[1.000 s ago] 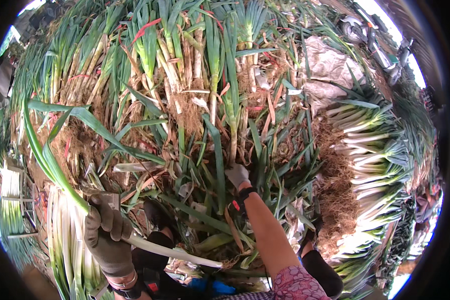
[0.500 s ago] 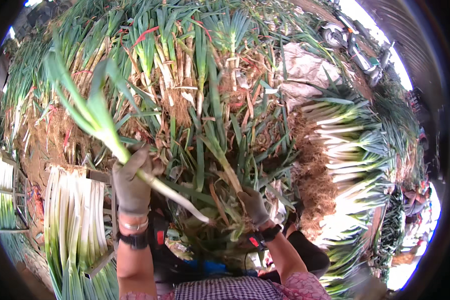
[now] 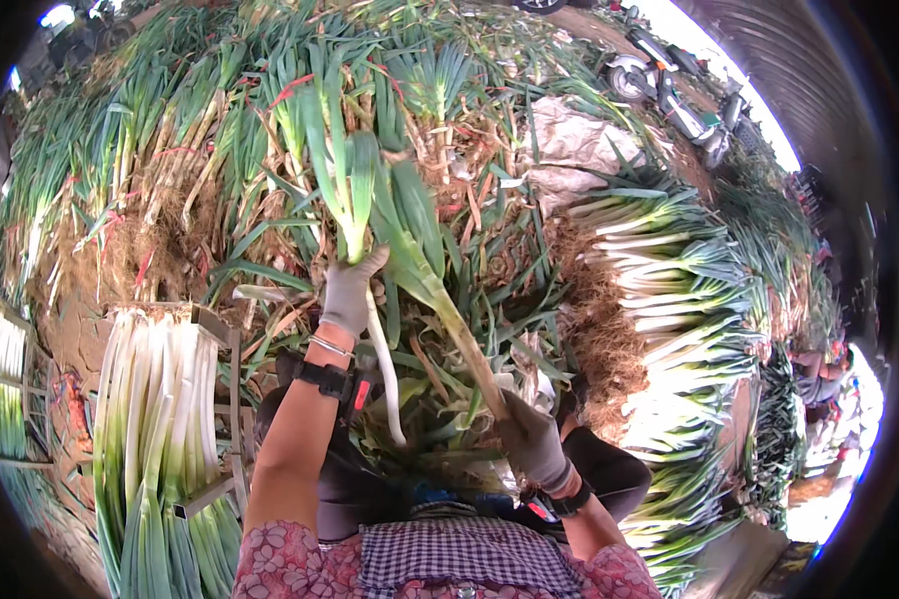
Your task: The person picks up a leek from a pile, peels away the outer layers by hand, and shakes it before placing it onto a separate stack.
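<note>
**Left hand shifting inward from the left since the earlier frame, bringing its clean stalk toward the middle; right hand drawing slightly farther right with its rough stalk**

Item, clean stalk: we are gripping it in the closed left hand, ahead of us near the centre. Green leaves are rising above the fist; the white stem is hanging below it, curving toward us.

Item, rough stalk: we are holding its lower end in the closed right hand. It is slanting up and leftward, brownish at the base, its leaves reaching just beside the clean stalk; we are not managing to tell whether the two are touching.

Item, loose leaves: lying heaped below and between our hands.

Item, tied bundles: standing beyond our hands, roots showing, red ties around some.

Item, row of white-stemmed stalks: lying at our right, brown roots facing inward.

Item, stack of pale stalks: resting in a rack at our left, leaves pointing toward us.

Item, crumpled pale sack: lying beyond the row.

Item, checked apron: we are wearing it over floral sleeves.
</note>
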Action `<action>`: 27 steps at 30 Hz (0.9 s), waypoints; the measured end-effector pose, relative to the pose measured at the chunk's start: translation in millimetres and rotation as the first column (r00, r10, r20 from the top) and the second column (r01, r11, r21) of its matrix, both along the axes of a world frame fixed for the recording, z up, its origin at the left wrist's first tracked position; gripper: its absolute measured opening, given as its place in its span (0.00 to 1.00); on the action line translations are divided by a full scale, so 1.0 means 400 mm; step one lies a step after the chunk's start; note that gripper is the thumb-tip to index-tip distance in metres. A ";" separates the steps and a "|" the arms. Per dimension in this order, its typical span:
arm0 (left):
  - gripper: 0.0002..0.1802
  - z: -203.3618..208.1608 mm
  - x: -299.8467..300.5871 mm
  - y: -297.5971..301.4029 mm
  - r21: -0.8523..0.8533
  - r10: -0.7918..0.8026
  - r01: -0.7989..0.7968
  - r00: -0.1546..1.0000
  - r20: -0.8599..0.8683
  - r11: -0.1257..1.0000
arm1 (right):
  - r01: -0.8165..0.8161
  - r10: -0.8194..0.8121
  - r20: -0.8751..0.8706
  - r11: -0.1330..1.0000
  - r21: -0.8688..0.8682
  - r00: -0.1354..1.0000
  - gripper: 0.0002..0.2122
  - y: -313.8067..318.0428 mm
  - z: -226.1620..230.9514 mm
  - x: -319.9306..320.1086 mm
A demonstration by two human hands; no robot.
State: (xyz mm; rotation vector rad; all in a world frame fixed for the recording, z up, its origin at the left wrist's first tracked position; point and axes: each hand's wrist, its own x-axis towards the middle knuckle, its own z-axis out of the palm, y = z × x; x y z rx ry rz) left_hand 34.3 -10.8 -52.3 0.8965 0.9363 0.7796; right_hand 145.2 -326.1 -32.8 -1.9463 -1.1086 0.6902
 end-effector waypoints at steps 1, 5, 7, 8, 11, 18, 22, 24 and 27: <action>0.20 0.008 -0.001 0.000 -0.025 -0.012 0.012 1.000 0.001 1.000 | -0.048 0.043 0.054 0.994 0.096 0.998 0.18 -0.002 0.000 -0.008; 0.14 0.001 -0.001 0.030 -0.056 -0.081 0.088 0.989 0.120 0.995 | -0.119 0.111 0.143 0.992 0.050 0.983 0.20 0.025 -0.079 0.003; 0.12 0.019 0.014 0.033 -0.039 -0.058 0.066 0.985 0.165 0.997 | -0.169 0.164 0.059 0.981 0.097 0.985 0.22 0.103 -0.099 0.029; 0.12 0.011 0.017 0.023 0.108 -0.093 0.079 0.986 0.135 0.991 | -0.125 0.131 -0.028 0.980 0.156 0.991 0.22 0.159 -0.095 0.039; 0.12 -0.020 -0.030 0.024 0.347 -0.064 0.023 0.992 0.105 0.938 | -0.120 0.199 -0.210 0.934 0.337 0.957 0.25 0.406 -0.002 0.018; 0.13 0.089 -0.099 0.016 0.149 0.001 -0.025 0.988 0.155 0.989 | -0.104 0.286 -0.386 0.897 0.429 0.877 0.26 0.600 -0.027 -0.035; 0.11 0.093 -0.079 0.009 0.305 0.052 -0.101 0.985 0.163 0.947 | -0.068 0.329 -0.494 0.878 0.474 0.805 0.27 0.596 -0.034 -0.049; 0.12 0.099 -0.080 0.000 0.346 0.051 -0.091 0.991 0.123 0.934 | -0.039 0.303 -0.453 0.862 0.505 0.839 0.23 0.591 -0.038 -0.060; 0.12 0.072 -0.065 -0.004 0.334 0.052 -0.137 0.966 0.252 0.933 | 0.007 0.072 -0.160 0.895 0.447 0.985 0.21 0.580 -0.049 -0.085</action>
